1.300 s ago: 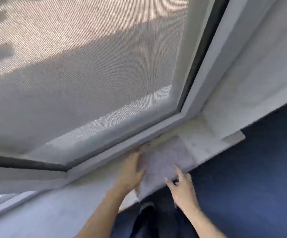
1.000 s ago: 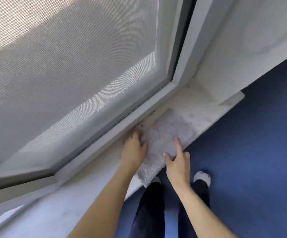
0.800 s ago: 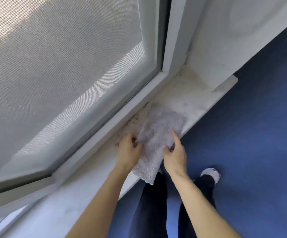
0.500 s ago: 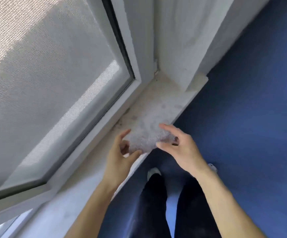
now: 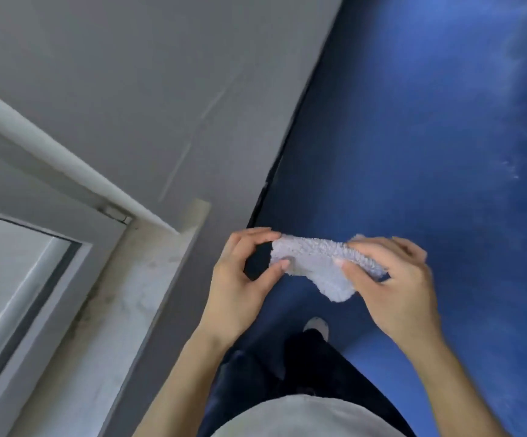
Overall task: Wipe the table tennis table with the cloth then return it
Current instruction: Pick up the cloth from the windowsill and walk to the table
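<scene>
A pale lilac, fluffy cloth (image 5: 317,266) hangs in the air over the blue floor, stretched between both hands. My left hand (image 5: 240,279) pinches its left end between thumb and fingers. My right hand (image 5: 394,285) grips its right end, with a rounded flap drooping below. The cloth is off the white window sill (image 5: 130,279), which lies to the left of my hands. No table tennis table is in view.
A grey wall (image 5: 161,89) and window frame (image 5: 35,263) fill the left side. The blue floor (image 5: 413,121) spreads to the right. My dark trousers and one shoe (image 5: 316,328) show below my hands.
Both hands lifted the cloth off the window sill and carried it right, over the floor. The view swung away from the window toward the blue floor.
</scene>
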